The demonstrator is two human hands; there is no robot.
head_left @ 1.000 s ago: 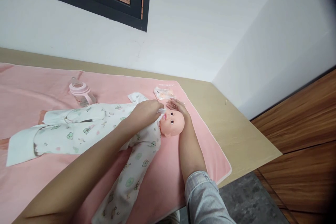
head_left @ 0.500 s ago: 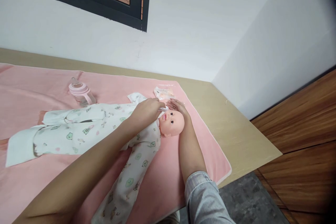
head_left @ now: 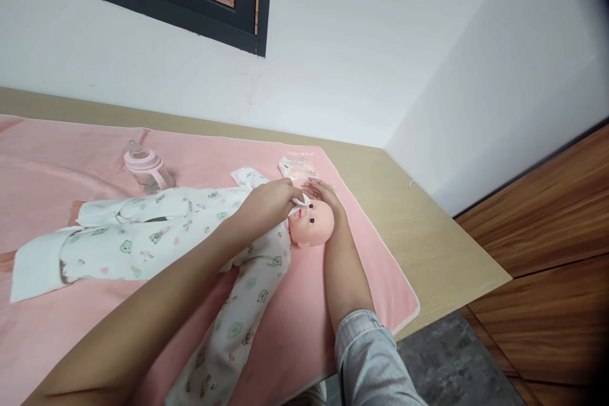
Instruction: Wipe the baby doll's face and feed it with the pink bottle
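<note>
A baby doll [head_left: 316,228] lies on its back on a pink blanket, its head toward the right. It wears a white printed sleepsuit [head_left: 190,235]. My left hand [head_left: 273,200] is closed on a small white wipe [head_left: 301,202] and holds it against the doll's face by the mouth and cheek. My right hand [head_left: 321,190] lies beside the far side of the doll's head, its fingers stretched out and the forearm passing close to the crown. Whether its palm touches the head is hidden.
On the pink blanket [head_left: 375,285] stands a pink-capped baby bottle [head_left: 147,168] with a handle. A clear plastic packet [head_left: 297,169] lies beyond my hands. The wooden table [head_left: 428,241] runs along a white wall with a dark-framed window [head_left: 247,13]. Wood-grain panels [head_left: 547,235] are at right.
My left hand has shifted the wipe slightly right, from near the mouth farther over the doll's cheek. My right hand and the doll stay where they were.
</note>
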